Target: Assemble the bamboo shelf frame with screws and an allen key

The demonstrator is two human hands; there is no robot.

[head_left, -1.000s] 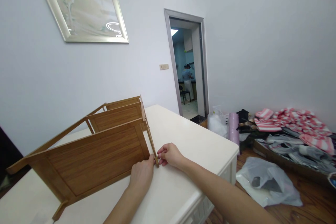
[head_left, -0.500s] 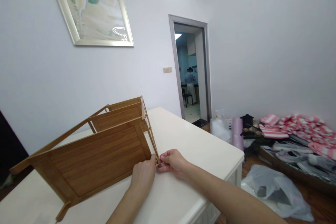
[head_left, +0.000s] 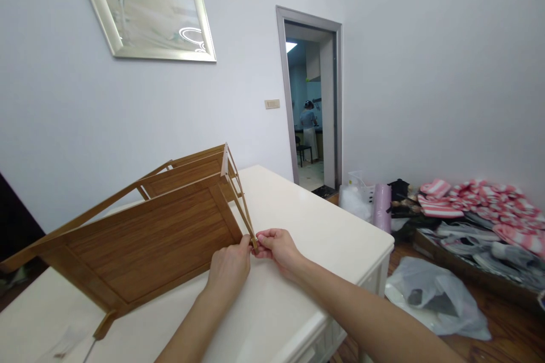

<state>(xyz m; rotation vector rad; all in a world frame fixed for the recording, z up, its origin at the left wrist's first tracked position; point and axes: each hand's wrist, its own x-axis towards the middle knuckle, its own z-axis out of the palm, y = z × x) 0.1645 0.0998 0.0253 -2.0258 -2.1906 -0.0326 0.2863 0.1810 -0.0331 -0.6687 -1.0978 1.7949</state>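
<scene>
A brown wooden shelf rack (head_left: 145,238) lies on its side on a white table (head_left: 298,221). Its thin side leg runs down to a foot right between my two hands. My left hand (head_left: 229,269) presses against the near panel's lower right corner, fingers closed at that foot. My right hand (head_left: 276,248) pinches the end of the same leg from the right with its fingertips. Both forearms reach in from the lower right.
A framed picture (head_left: 149,5) hangs on the wall above. An open doorway (head_left: 310,108) shows a person standing far off in another room. On the floor to the right lie a plastic bag (head_left: 434,300), a pink roll (head_left: 382,207) and striped cloth (head_left: 477,198).
The rack's near end has tilted up a little and my right hand has closed onto the leg's foot. My view has shifted slightly.
</scene>
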